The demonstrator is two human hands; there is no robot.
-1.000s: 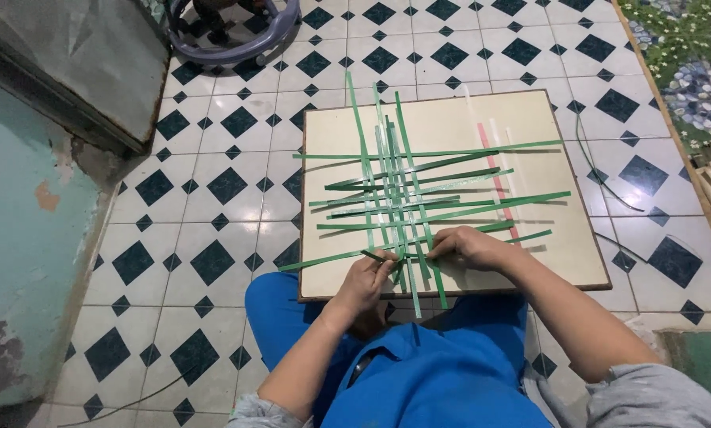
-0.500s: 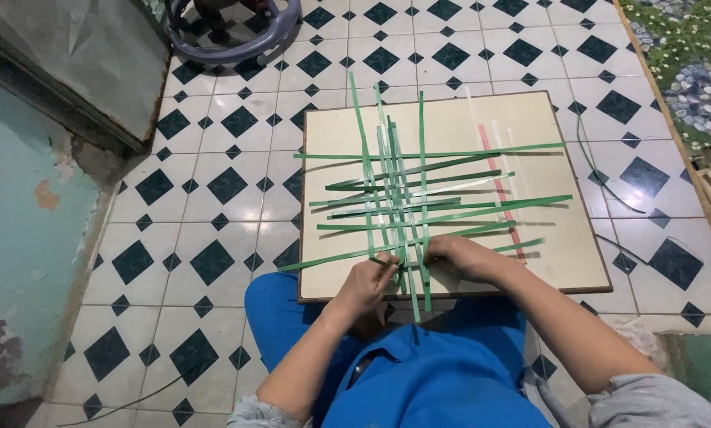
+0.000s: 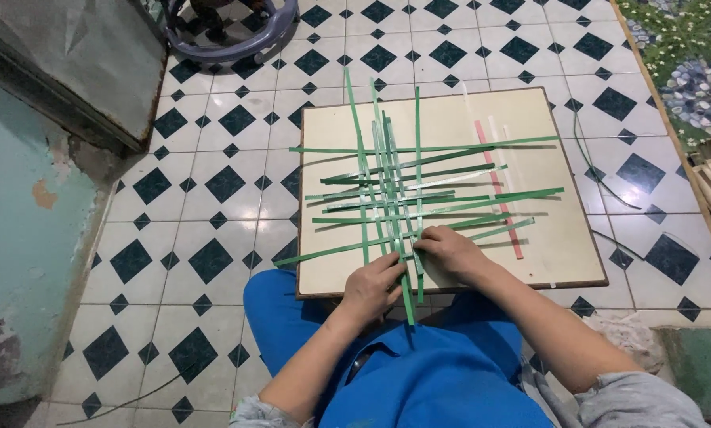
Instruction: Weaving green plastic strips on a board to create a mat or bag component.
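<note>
Mid-weave: left hand [image 3: 373,287] and right hand [image 3: 449,250], fingers curled, pressing green strips [image 3: 395,194] on the board [image 3: 545,261]'s near edge; next, probably tightening the crossing without shifting neighbours.

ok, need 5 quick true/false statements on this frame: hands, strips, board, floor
1. Both hands rest at the near edge of the woven green strips. True: left hand, right hand.
2. The strips lie on a round metal tray. False: they lie on a square cream board.
3. A single pink strip lies on the board to the right of the weave. True.
4. The floor is plain grey concrete. False: it is the tiled floor, white with dark diamonds.
5. The person wears red clothes. False: the blue clothing shows below the board.
</note>
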